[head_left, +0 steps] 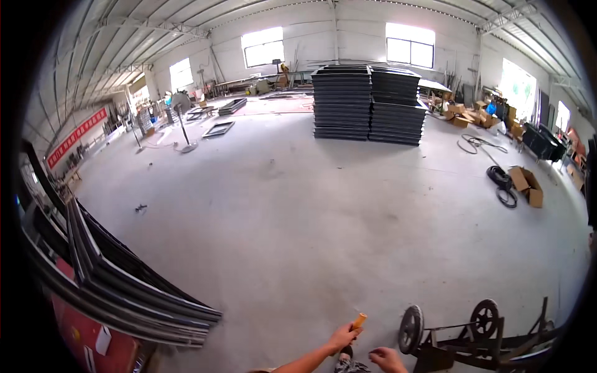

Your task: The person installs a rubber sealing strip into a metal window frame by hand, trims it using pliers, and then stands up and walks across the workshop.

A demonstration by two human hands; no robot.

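Observation:
Low in the middle of the view, my left hand (pixel 344 336) is closed around a small tool with a yellow-orange handle (pixel 359 320). A thin tip seems to stick out of its far end, too faint to tell what kind of tool it is. My right hand (pixel 388 359) hangs low beside it, apart from it. Its fingers are loosely curled, and nothing shows in them. Closest to that hand stands a dark metal cart (pixel 463 345) with spoked wheels. Part of my shoe and patterned clothing shows between the hands.
Long dark frames (pixel 140 292) lie stacked at the left over a red surface (pixel 78 323). Two tall stacks of dark frames (pixel 367 105) stand on the grey floor ahead. An open cardboard box (pixel 527 186) and a black coil (pixel 500 180) lie at right; a pole-mounted fan (pixel 182 118) stands far left.

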